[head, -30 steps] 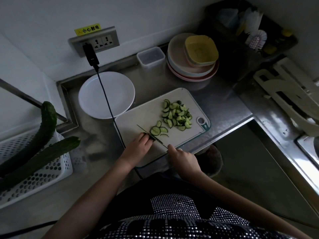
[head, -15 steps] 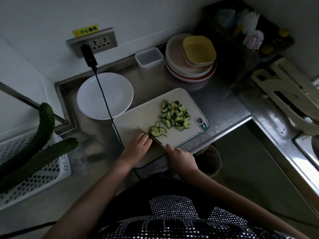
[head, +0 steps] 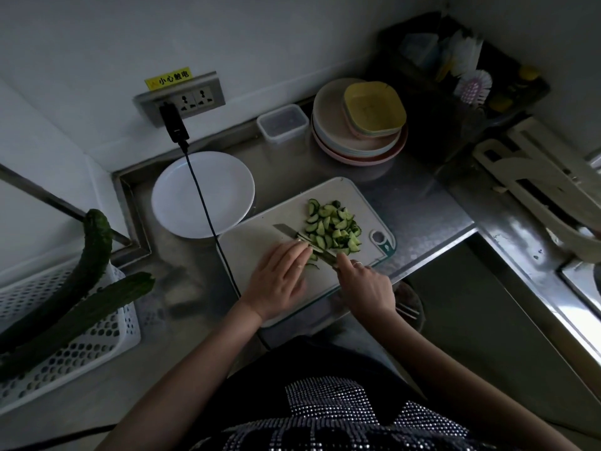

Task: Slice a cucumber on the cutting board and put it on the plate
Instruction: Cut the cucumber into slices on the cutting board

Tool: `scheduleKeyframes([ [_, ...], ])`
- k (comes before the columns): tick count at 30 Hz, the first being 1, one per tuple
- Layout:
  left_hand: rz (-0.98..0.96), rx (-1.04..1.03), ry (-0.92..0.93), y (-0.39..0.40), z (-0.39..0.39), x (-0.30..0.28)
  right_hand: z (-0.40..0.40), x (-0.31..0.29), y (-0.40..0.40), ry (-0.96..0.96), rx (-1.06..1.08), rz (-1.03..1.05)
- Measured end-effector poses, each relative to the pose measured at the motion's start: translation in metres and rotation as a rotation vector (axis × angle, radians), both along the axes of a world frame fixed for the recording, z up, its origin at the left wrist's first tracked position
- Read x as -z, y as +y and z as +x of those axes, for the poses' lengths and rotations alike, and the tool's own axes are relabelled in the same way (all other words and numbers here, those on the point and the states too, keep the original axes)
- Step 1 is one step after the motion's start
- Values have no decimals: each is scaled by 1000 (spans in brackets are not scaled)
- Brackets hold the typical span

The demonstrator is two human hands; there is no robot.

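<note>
counter [head: 413, 203]: brushed stainless steel, dull sheen, kinda smudgy
cutting board [head: 257, 242]: pale matt plastic, smooth, teal trim at the handle hole
knife [head: 304, 239]: bare metal blade, faint shine
cucumber slices [head: 333, 227]: wet-looking, glossy cut faces, dark skin edges
plate [head: 182, 196]: white, smooth, soft gloss, ceramic or melamine, can't tell
stacked plates [head: 331, 138]: pastel matt plastic by the look
yellow bowl [head: 374, 109]: same matt plastic
container [head: 282, 122]: clear plastic, slightly frosted
basket [head: 97, 340]: white perforated plastic
whole cucumbers [head: 94, 249]: dark, bumpy, rough skin
socket plate [head: 201, 97]: brushed grey metal look
top [head: 341, 415]: dark cloth, shiny studded dots
</note>
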State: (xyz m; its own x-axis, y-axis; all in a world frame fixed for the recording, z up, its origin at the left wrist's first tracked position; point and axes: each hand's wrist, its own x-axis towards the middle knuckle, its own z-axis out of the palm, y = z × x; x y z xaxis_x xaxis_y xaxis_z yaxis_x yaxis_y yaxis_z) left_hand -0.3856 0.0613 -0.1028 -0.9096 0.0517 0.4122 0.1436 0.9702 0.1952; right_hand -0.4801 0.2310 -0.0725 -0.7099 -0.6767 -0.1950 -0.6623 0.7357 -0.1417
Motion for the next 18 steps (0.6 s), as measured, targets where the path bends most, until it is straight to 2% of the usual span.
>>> scheduleKeyframes([
  [5,-35,36,-171,1,-5,-3,-4,-2,6,40,-40,81],
  [11,101,59,-293,7,-26,-11,-10,-4,15,47,-72,132],
  [14,114,50,-448,11,-40,-20,-13,-6,20,51,-75,148],
  [18,79,21,-742,14,-62,-29,-16,-8,21,45,-99,157],
])
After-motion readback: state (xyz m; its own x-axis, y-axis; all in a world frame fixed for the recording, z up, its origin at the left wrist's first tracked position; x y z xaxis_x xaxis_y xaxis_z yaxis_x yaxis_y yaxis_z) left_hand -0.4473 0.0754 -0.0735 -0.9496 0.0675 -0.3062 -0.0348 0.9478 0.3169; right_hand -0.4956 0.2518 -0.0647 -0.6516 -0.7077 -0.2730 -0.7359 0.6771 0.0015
